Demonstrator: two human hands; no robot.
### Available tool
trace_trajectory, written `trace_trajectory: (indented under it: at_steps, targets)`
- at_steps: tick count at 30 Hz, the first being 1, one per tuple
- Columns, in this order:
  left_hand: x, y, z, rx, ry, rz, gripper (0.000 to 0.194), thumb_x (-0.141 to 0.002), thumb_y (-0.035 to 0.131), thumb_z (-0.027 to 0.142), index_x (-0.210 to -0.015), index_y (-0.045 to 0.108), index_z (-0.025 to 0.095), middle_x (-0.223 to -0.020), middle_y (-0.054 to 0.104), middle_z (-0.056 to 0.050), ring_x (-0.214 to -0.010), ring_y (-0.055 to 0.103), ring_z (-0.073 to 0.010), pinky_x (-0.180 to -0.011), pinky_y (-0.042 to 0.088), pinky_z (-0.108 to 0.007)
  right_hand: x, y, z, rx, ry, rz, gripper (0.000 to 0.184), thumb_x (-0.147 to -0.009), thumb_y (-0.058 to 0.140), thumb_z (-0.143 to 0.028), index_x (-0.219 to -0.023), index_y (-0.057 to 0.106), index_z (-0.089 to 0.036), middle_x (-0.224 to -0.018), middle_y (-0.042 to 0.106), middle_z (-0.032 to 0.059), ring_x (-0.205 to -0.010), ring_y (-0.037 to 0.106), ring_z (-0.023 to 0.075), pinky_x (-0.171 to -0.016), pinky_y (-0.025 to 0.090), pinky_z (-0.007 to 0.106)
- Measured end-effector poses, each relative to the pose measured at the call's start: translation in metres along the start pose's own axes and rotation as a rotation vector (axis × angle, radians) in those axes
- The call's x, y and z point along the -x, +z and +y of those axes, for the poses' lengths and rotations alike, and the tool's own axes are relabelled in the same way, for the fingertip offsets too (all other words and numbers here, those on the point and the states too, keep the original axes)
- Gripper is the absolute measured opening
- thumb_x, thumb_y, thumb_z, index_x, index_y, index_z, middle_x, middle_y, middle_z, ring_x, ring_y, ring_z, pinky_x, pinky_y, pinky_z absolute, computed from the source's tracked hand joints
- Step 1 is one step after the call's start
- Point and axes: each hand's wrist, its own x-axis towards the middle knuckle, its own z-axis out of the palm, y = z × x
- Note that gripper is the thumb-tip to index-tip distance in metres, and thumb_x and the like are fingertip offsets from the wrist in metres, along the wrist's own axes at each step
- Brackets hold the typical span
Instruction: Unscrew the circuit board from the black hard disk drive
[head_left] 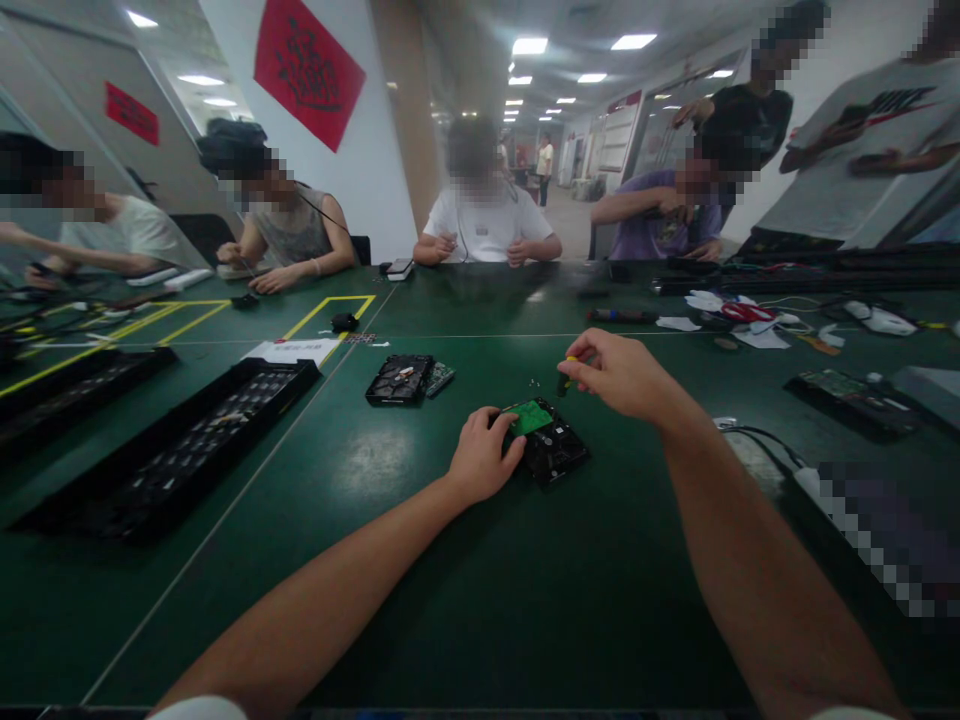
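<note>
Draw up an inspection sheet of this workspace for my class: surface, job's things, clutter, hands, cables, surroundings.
Surface: green table, with yellow marking lines at the left.
Job's things: black device with a green board; short tool, yellow at its top; small pale pieces beyond the device, too small to identify.
Clutter: black casing beside a circuit board; long black trays at left; mixed items at right.
Left hand: on the device's left side.
Right hand: grips the tool; tip contact unclear.
Cables: dark cables right of the right forearm.
Surroundings: people seated opposite, others standing; red wall sign; ceiling lights.
</note>
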Motion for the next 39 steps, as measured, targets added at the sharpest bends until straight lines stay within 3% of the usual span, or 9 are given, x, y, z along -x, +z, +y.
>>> trace_trajectory:
  at_steps: [4, 9, 15, 25, 33, 39]
  targets:
    - [0.0, 0.0, -0.001, -0.009, -0.005, -0.006, 0.046, -0.101, 0.057, 0.045, -0.14, 0.062, 0.021, -0.137, 0.056, -0.016, -0.131, 0.054, -0.0338, -0.114, 0.046, -0.054, 0.0, 0.0, 0.0, 0.018, -0.037, -0.027, 0.012, -0.097, 0.064, -0.026, -0.105, 0.071, -0.019, -0.092, 0.079, 0.0061, -0.071, 0.074, 0.0194, -0.071, 0.056, 0.031]
    - [-0.001, 0.0, 0.001, 0.003, -0.015, -0.006, 0.044, -0.101, 0.057, 0.043, -0.14, 0.061, 0.023, -0.136, 0.056, -0.015, -0.131, 0.054, -0.0328, -0.114, 0.047, -0.053, 0.0, -0.003, -0.004, 0.024, -0.037, -0.058, 0.025, -0.099, 0.056, -0.02, -0.116, 0.074, -0.019, -0.088, 0.079, 0.0049, -0.077, 0.076, 0.0189, -0.074, 0.055, 0.029]
    - [-0.002, -0.001, -0.001, 0.063, -0.027, 0.012, 0.049, -0.099, 0.061, 0.042, -0.144, 0.055, 0.022, -0.134, 0.059, -0.015, -0.13, 0.055, -0.0329, -0.113, 0.047, -0.055, 0.003, -0.005, -0.011, -0.018, -0.031, -0.069, 0.022, -0.101, 0.059, -0.035, -0.1, 0.076, -0.021, -0.082, 0.077, 0.0033, -0.072, 0.074, 0.0189, -0.068, 0.054, 0.028]
    - [-0.015, -0.008, -0.017, 0.125, -0.02, -0.003, 0.04, -0.095, 0.067, 0.038, -0.131, 0.063, 0.019, -0.125, 0.068, -0.012, -0.12, 0.061, -0.0295, -0.108, 0.052, -0.049, 0.001, -0.005, -0.007, 0.014, 0.008, -0.037, 0.018, -0.1, 0.057, -0.024, -0.106, 0.073, -0.019, -0.078, 0.076, 0.0046, -0.074, 0.075, 0.0203, -0.07, 0.055, 0.03]
    - [-0.012, -0.005, -0.017, 0.143, -0.004, 0.02, 0.044, -0.096, 0.066, 0.034, -0.137, 0.06, 0.021, -0.133, 0.067, -0.011, -0.127, 0.059, -0.029, -0.113, 0.049, -0.048, 0.0, 0.0, -0.008, 0.026, 0.007, -0.002, 0.015, -0.098, 0.064, -0.033, -0.1, 0.072, -0.02, -0.093, 0.078, 0.0068, -0.073, 0.073, 0.0198, -0.07, 0.054, 0.031]
    - [-0.012, -0.009, -0.016, 0.165, 0.011, 0.014, 0.041, -0.097, 0.066, 0.034, -0.136, 0.061, 0.021, -0.131, 0.068, -0.01, -0.124, 0.06, -0.0286, -0.111, 0.05, -0.048, 0.002, -0.003, -0.009, 0.031, 0.056, 0.011, 0.019, -0.094, 0.07, -0.038, -0.094, 0.071, -0.019, -0.088, 0.079, 0.0074, -0.069, 0.073, 0.0212, -0.069, 0.055, 0.033]
